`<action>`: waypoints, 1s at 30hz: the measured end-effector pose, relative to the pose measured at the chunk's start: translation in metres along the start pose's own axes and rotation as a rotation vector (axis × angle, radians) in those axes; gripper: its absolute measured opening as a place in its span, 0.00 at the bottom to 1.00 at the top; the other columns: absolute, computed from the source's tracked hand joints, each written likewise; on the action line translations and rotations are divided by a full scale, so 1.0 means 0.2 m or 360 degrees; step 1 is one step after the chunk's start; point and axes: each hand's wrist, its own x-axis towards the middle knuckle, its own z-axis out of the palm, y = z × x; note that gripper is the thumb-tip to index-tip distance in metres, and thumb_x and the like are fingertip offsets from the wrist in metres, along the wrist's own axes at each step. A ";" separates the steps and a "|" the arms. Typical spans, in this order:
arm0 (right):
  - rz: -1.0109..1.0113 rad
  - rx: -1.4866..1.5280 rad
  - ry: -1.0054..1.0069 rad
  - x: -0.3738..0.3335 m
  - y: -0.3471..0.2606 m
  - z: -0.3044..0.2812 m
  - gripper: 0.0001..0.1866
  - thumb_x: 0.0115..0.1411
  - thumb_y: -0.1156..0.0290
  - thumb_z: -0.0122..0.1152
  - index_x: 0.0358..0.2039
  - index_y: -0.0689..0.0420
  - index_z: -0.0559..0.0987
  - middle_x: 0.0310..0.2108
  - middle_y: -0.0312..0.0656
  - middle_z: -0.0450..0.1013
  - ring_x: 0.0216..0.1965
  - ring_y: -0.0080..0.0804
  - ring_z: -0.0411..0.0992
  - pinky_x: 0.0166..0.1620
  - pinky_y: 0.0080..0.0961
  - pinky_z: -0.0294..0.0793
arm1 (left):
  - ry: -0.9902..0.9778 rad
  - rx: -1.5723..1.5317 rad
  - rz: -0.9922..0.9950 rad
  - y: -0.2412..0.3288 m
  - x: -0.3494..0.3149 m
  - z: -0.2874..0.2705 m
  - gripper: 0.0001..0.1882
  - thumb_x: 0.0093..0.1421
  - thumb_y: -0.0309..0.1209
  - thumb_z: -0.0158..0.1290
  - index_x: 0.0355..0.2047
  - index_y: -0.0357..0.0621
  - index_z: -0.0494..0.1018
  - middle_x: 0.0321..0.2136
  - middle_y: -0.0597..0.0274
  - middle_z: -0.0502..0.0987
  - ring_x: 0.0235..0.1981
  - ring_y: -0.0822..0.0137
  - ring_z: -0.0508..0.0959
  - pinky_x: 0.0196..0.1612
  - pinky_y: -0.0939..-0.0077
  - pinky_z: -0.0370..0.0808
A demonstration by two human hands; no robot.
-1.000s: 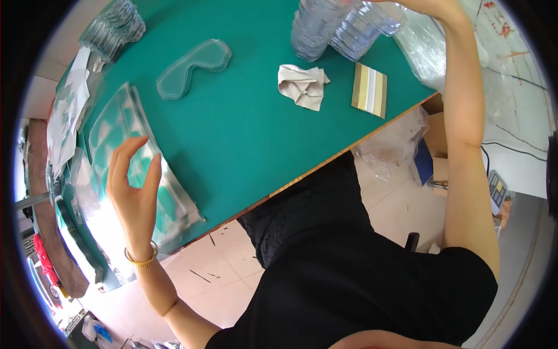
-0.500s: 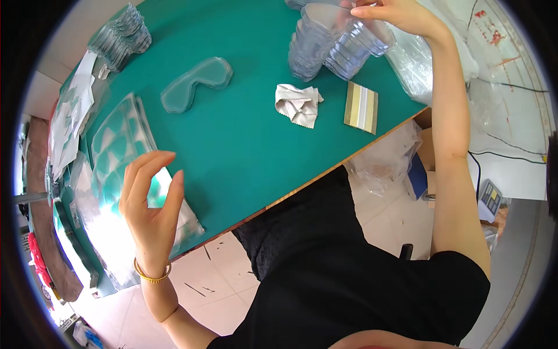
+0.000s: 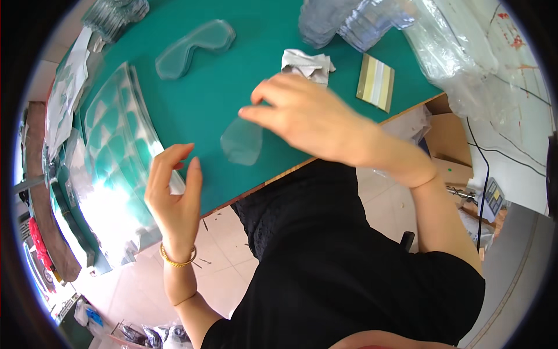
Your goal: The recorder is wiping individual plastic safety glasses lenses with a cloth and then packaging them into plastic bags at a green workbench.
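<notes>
My right hand [image 3: 302,116] is above the front part of the green table, thumb and fingers pinched on a clear goggle-lens sheet [image 3: 242,143]. Part of that sheet hangs to the left of the hand; the rest is hidden behind the fingers. My left hand [image 3: 176,185], with a gold bracelet at the wrist, hovers by the near edge with fingers curved and apart, nothing between them. Beyond lies a small pile of clear goggle-lens sheets [image 3: 195,47]. A crumpled pale cloth [image 3: 307,64] is partly covered by my right hand.
Clear sheets with lens-shaped patterns [image 3: 113,136] lie at the left of the green table [image 3: 261,35]. Stacked lens sheets [image 3: 360,26] stand at the back right, next to plastic bags [image 3: 447,52]. A yellow and white striped block [image 3: 375,82] sits near the right edge.
My right hand has come from the stack at the back right toward the front middle, bringing one clear goggle-lens sheet. My left hand has shifted slightly right.
</notes>
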 end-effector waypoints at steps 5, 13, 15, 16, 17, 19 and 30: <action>-0.0035 0.0245 0.0105 -0.01 -0.02 0.10 0.20 0.51 0.68 0.69 0.46 0.55 0.80 0.49 0.41 0.73 0.48 0.39 0.71 0.55 0.36 0.66 | -0.0146 0.0159 -0.0059 -0.07 -0.13 0.08 0.22 0.51 0.26 0.64 0.47 0.38 0.75 0.43 0.55 0.76 0.43 0.58 0.74 0.46 0.67 0.73; 0.0712 -0.0038 0.0370 -0.14 0.30 0.14 0.14 0.62 0.77 0.57 0.46 0.50 0.82 0.44 0.38 0.74 0.38 0.35 0.74 0.41 0.25 0.74 | -0.0179 0.0545 0.0009 -0.07 -0.14 0.18 0.36 0.43 0.36 0.71 0.53 0.38 0.72 0.46 0.54 0.67 0.46 0.52 0.67 0.51 0.59 0.68; 0.0671 0.0044 0.0374 -0.12 0.23 0.11 0.15 0.60 0.80 0.56 0.45 0.52 0.82 0.41 0.38 0.74 0.36 0.32 0.74 0.39 0.23 0.74 | -0.0163 0.0484 0.0019 -0.09 -0.15 0.17 0.34 0.43 0.35 0.71 0.51 0.38 0.74 0.45 0.55 0.68 0.45 0.52 0.68 0.50 0.60 0.68; 0.0551 0.0296 0.0324 -0.08 0.15 0.09 0.16 0.57 0.81 0.58 0.44 0.53 0.82 0.40 0.38 0.74 0.37 0.32 0.74 0.38 0.23 0.74 | -0.0168 0.0489 0.0003 -0.10 -0.16 0.17 0.34 0.43 0.35 0.71 0.51 0.38 0.74 0.45 0.55 0.68 0.45 0.52 0.68 0.50 0.60 0.68; 0.0429 0.0549 0.0274 -0.06 0.07 0.09 0.17 0.54 0.82 0.59 0.43 0.54 0.82 0.39 0.38 0.74 0.37 0.32 0.74 0.38 0.24 0.74 | -0.0157 0.0473 -0.0004 -0.11 -0.17 0.17 0.34 0.43 0.35 0.71 0.51 0.38 0.74 0.45 0.55 0.68 0.44 0.52 0.68 0.50 0.60 0.69; 0.0105 0.0684 0.0224 -0.03 -0.06 0.14 0.19 0.48 0.85 0.61 0.41 0.55 0.82 0.38 0.38 0.73 0.36 0.33 0.73 0.36 0.25 0.74 | -0.0142 0.0443 -0.0004 -0.12 -0.18 0.17 0.35 0.42 0.35 0.72 0.51 0.39 0.74 0.44 0.56 0.68 0.43 0.53 0.68 0.48 0.61 0.69; -0.0028 0.0479 0.0210 0.06 -0.12 0.36 0.13 0.44 0.82 0.68 0.32 0.58 0.78 0.31 0.37 0.68 0.32 0.34 0.70 0.33 0.27 0.73 | -0.0077 0.0400 -0.0040 -0.13 -0.18 0.20 0.34 0.38 0.34 0.73 0.49 0.41 0.77 0.42 0.59 0.70 0.41 0.56 0.69 0.48 0.63 0.68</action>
